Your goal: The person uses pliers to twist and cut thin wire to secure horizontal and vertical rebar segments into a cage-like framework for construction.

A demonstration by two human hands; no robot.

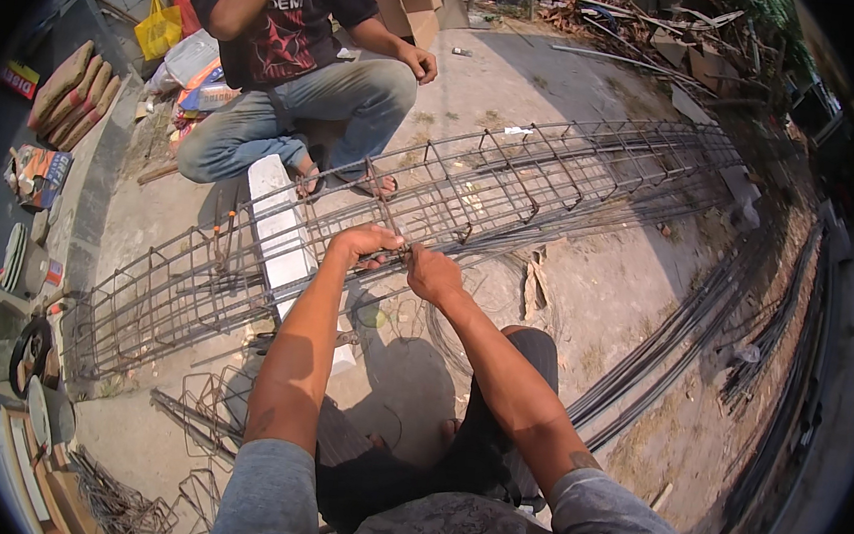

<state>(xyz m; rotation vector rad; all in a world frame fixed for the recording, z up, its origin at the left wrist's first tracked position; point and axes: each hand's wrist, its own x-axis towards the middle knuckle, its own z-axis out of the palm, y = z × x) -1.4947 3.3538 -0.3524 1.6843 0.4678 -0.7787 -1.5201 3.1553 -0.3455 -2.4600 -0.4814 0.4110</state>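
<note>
Nearest the camera is a grey sleeve (622, 528). The left hand (367, 244) curls at the near edge of the rebar cage (465, 234); the right hand (435, 273) is closed beside it, contents hidden. Best, I judge, to steady that joint firmly. Outward, the cage crosses over a white slab (274, 233).

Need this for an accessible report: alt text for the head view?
A person's left hand and right hand are close together at the near side of a long rebar cage that crosses a white slab. Another person in jeans is on its far side; loose steel rods lie to the right.
</note>
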